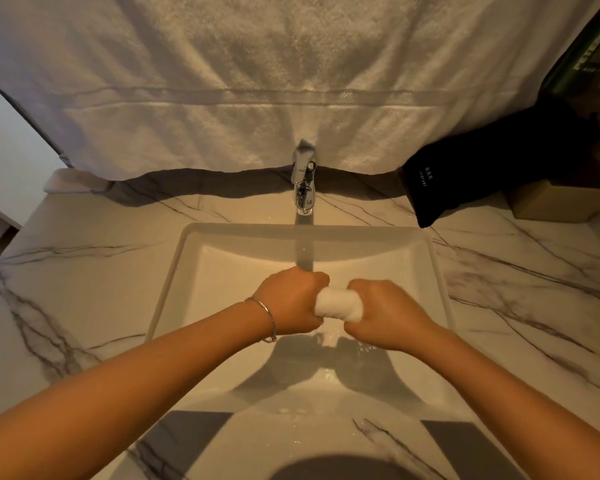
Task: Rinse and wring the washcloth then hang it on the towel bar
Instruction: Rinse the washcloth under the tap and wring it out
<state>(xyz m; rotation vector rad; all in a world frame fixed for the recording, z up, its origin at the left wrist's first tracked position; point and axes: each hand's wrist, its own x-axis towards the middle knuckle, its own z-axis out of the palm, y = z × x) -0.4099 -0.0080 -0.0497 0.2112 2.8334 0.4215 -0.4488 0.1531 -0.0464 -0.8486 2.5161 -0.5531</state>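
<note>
— Where is the washcloth (340, 307)?

— Rolled tight between both hands, over the middle of the sink (174, 271). The left hand (291, 301) grips its end at 9 o'clock, the right hand (383, 311) the end at 3 o'clock.

— Both fists closed on it?

— Yes (water drips beneath). The faucet (303, 181) stands at 12 o'clock on the marble table (84, 271).

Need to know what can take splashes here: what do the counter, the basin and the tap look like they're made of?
White grey-veined countertop: polished marble or a marble-look slab, going by the veining and sheen. White rectangular sink basin: smooth glazed ceramic, probably, with soft highlights. Shiny silver faucet: chrome-plated metal, given its mirror reflections.
</note>
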